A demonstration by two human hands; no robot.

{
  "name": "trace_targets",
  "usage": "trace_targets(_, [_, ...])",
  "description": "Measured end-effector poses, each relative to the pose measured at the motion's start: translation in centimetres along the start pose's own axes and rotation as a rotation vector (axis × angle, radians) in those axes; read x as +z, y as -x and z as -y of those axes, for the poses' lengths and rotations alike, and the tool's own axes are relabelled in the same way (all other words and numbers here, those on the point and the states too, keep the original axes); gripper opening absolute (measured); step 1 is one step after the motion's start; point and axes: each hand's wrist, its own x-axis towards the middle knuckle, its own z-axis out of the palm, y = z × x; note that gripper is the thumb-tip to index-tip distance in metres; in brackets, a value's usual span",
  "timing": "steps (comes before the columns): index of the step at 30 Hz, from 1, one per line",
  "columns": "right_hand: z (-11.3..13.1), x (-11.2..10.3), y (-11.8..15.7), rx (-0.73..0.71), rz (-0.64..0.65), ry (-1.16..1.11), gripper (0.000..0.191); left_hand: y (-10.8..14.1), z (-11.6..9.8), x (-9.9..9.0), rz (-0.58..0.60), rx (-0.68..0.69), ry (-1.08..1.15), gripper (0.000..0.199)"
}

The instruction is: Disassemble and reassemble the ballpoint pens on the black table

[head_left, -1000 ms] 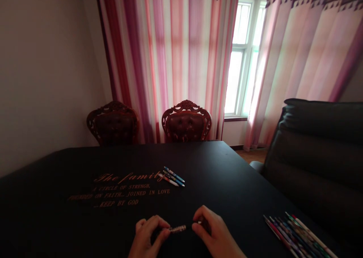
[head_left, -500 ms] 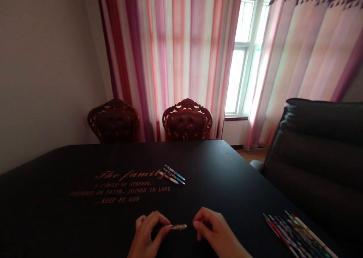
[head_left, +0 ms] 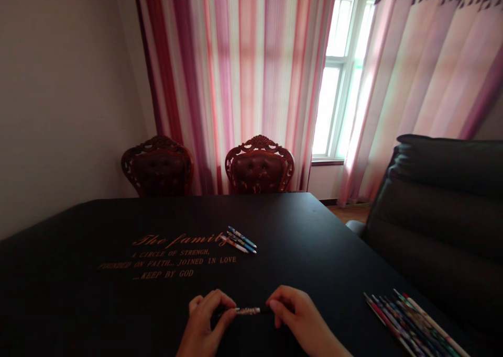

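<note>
- Fingers (head_left: 225,298) of the left hand (head_left: 204,323) pinch one end of a patterned pen (head_left: 248,311); the right hand (head_left: 296,312) closes thumb and fingertips at its dark end.
- This held pen lies level above the black table (head_left: 291,236), near its front edge; its print is too small to read.
- Beyond the pen, three loose pens (head_left: 240,240) rest together.
- Left of and beyond it, gold lettering (head_left: 168,257) reads "The family / A CIRCLE OF STRENGH, / FOUNDED ON FAITH... JOINED IN LOVE / ...KEEP BY GOD".
- Well to its right, many pens (head_left: 408,323) lie bunched, brands unreadable.
</note>
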Motion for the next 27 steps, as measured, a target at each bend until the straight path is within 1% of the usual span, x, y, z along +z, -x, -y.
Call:
trace_targets(4, [-0.4, 0.0, -0.2, 0.020, 0.019, -0.060, 0.024, 0.0, -0.1, 0.0, -0.003, -0.017, 0.004, 0.019])
trace_targets(6, [-0.6, -0.2, -0.3, 0.043, 0.031, -0.044, 0.020, 0.1, 0.0, 0.0, -0.002, -0.018, 0.001, 0.020])
trace_targets(8, [-0.8, -0.6, -0.5, 0.044, -0.002, -0.027, 0.013, 0.1, 0.0, -0.1, -0.014, -0.013, -0.005, 0.020])
trace_targets(11, [-1.0, -1.5, -0.8, 0.031, -0.067, -0.057, 0.016, -0.1, 0.3, -0.3, -0.077, 0.000, -0.027, 0.019])
trace_targets(13, [-1.0, -2.1, -0.9, 0.008, -0.110, -0.078, 0.020, -0.3, 0.5, -0.7, -0.124, 0.050, -0.082, 0.016])
trace_targets(16, [-0.8, -2.5, -1.0, -0.009, -0.136, -0.062, 0.023, -0.5, 0.7, -1.4, -0.151, 0.218, -0.249, 0.008])
trace_targets(18, [-0.7, -2.4, -0.9, -0.003, -0.127, -0.031, 0.023, -0.4, 0.7, -1.9, -0.143, 0.337, -0.362, 0.015])
trace_targets(20, [-0.5, -2.4, -0.9, -0.007, -0.126, -0.005, 0.024, -0.2, 0.6, -2.2, -0.141, 0.411, -0.435, 0.022])
trace_targets(23, [-0.2, -2.4, -0.8, -0.029, -0.158, 0.015, 0.025, 0.0, 0.6, -2.3, -0.167, 0.438, -0.474, 0.026])
trace_targets(27, [0.7, -2.6, -0.5, -0.102, -0.180, 0.036, 0.021, -0.2, 1.0, -2.2, -0.165, 0.420, -0.470, 0.028])
